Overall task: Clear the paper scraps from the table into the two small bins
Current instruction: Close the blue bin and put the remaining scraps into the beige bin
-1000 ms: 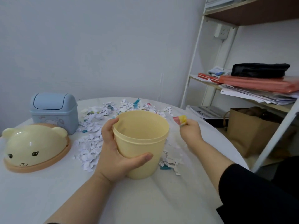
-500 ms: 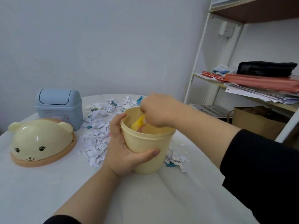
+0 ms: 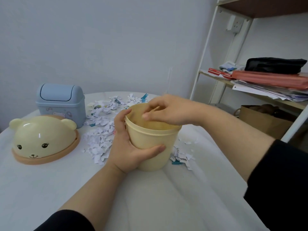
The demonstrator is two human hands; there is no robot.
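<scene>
Dropping a pickup into the yellow bin (image 3: 150, 142), judging by the pose. Hovering the right grip (image 3: 168, 110) just over the open mouth, with fingers loosened and drooping downward and nothing showing between them. Steadying that bin with the left grip (image 3: 126, 152), wrapping thumb and fingers round its wall and holding it upright on the surface (image 3: 150, 205), near the middle. Not seeing down to the bin's bottom, so not telling how full it is. Probably sitting early in the job, going by how much paper is lying out.

Calling next for reaching back out to the paper scraps (image 3: 101, 132): either to the wide spread just left of and behind the bin, or to the smaller patch (image 3: 181, 157) just beside its right foot. Gathering a bunch, pinching it firmly enough to avoid shedding bits, and carrying it over the rim. Needing, at some point, to push in the flap of the second bin as well.

Counting two bins: the yellow one, open-topped, and the blue bin (image 3: 60, 104), flap closed, standing at the back left, well apart from both grips. Counting one bear-faced lid (image 3: 44, 139), lying dome-up just in front of the blue bin. Counting two grips at work. Finding the scraps too many to number: one large spread and one small patch, mostly white, with a few teal bits.
</scene>
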